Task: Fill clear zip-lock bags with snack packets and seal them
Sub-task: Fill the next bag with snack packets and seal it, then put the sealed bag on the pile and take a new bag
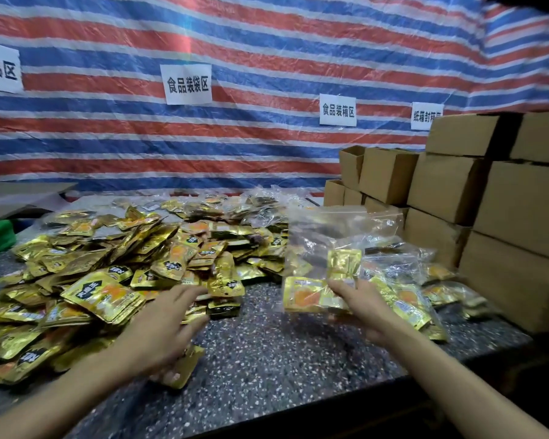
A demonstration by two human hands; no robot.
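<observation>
Left hand [168,318], fingers spread, hovers over heaped gold foil snack packets [108,264] on the speckled table [282,346]; right hand [362,307] grips a clear zip-lock bag [333,229] beside stacked brown cardboard boxes [520,213].

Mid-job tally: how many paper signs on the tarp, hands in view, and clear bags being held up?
paper signs: 4
hands: 2, left hand and right hand
clear bag, held up: 1
Total: 7
</observation>
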